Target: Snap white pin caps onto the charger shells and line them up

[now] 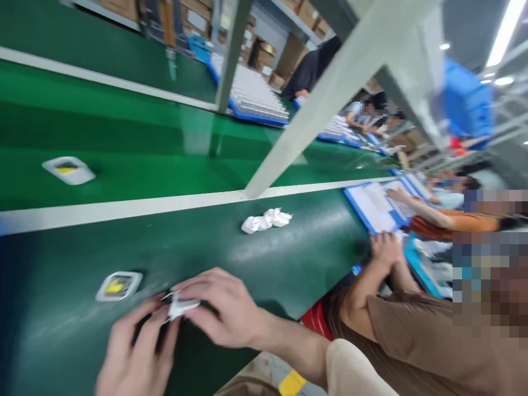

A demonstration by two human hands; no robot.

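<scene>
Right hand (229, 311), head view: thumb and index fingertips pinching the right end of a small white part (181, 305). Left hand (138, 346), near left, fingers bent and closed on the same part's left end; thumb hidden. Part sits between the two hands, just above the dark green surface (214, 247); exact shape blurred, some dark bits by the left fingertips.

Just beside the left hand, on its far side: flat white frame with yellow middle (119, 286), lying on surface. Similar frame (69, 170) far left, on the brighter green strip beyond the pale divider (124, 212). White crumpled clump (267, 220) on surface, farther off and right of the hands, near the foot of the slanted pale post (313, 115).

Far: blue tray (258, 118) with rows of white pieces. Right: co-worker in brown sleeve, hands together (386, 250) at surface edge; orange-sleeved person beyond, arm over another blue tray (358, 209).
</scene>
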